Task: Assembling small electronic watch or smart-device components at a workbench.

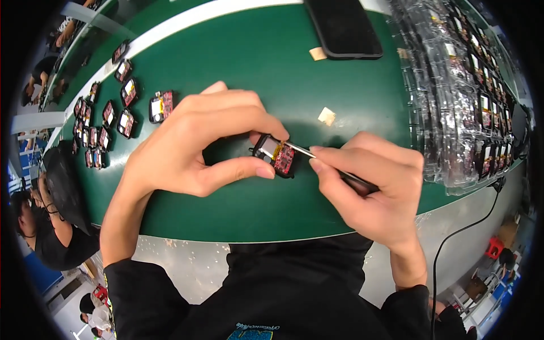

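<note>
My left hand (198,141) grips a small black device casing (275,155) between thumb and fingers, just above the green table. Inside the casing show a red circuit board, a silver-white block and a strip of yellow tape. My right hand (371,184) is closed round a pair of tweezers (300,149), held like a pen. Their thin metal tip meets the upper edge of the red board; whether it pinches anything is too small to tell. Beyond my left hand lies another open casing (161,106) with a red board.
Several similar casings (126,123) lie in loose rows at the left of the green table (243,62). Stacked clear plastic trays (453,113) with more casings stand at the right. A black phone (345,28) and beige scraps (327,116) lie farther back. A black cable (453,232) hangs at right.
</note>
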Tool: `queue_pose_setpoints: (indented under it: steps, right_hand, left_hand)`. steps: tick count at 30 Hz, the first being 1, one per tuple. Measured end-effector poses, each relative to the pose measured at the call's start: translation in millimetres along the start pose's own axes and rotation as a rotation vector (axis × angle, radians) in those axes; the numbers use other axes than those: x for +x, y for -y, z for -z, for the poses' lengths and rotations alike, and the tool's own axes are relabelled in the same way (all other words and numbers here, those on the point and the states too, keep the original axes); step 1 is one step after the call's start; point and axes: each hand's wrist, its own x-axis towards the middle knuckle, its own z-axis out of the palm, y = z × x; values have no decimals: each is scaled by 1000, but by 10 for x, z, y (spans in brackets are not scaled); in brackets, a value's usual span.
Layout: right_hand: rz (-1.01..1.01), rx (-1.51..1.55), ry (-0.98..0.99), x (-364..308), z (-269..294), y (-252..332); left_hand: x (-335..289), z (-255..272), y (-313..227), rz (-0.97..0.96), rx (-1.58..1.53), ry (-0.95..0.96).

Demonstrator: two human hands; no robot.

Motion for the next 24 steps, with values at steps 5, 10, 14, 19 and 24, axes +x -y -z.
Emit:
queue_pose_setpoints:
  steps: [5,10,14,19,24]
  right_hand:
    - [23,31,-21,-31,49,26]
    - [-66,128,-183,-98,79,6]
    - [-89,163,-248,-127,65,50]
    - [-47,193,-287,-147,55,14]
    - [-42,192,-311,-140,88,-1]
  left_hand:
    - [25,42,-58,9,-14,16]
    - [0,5,-126,68,46,-16]
    - [29,50,-280,68,157,29]
    - [97,11,-302,92,183,56]
    - [201,177,-203,105,67,-113]
